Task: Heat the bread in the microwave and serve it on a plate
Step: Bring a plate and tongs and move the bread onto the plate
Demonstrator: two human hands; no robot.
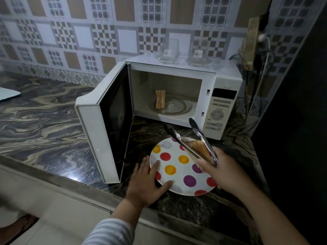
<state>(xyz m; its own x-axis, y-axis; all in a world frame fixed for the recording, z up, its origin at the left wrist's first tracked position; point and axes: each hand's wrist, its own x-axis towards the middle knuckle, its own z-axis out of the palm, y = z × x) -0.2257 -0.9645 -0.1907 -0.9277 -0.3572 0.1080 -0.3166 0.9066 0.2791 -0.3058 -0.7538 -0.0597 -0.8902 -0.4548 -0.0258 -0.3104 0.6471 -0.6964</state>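
A white microwave (224, 82) stands on the counter with its door (104, 131) swung wide open to the left. Inside, a bread piece (160, 101) stands upright on the glass turntable (177, 107). In front lies a white plate (177, 156) with coloured dots. A second bread slice (199, 147) rests on the plate's far right part. My right hand (224, 172) grips metal tongs (196, 133), whose tips are spread apart above the plate, pointing toward the microwave. My left hand (147, 183) lies flat on the plate's near left rim.
Two clear glass containers (169, 52) sit on top of the microwave. Cables and a plug (261, 50) hang at the wall to the right. A dark tall surface (297, 138) bounds the right side. The marbled counter (44, 121) stretches left, with a pale object (8, 96) at its far left.
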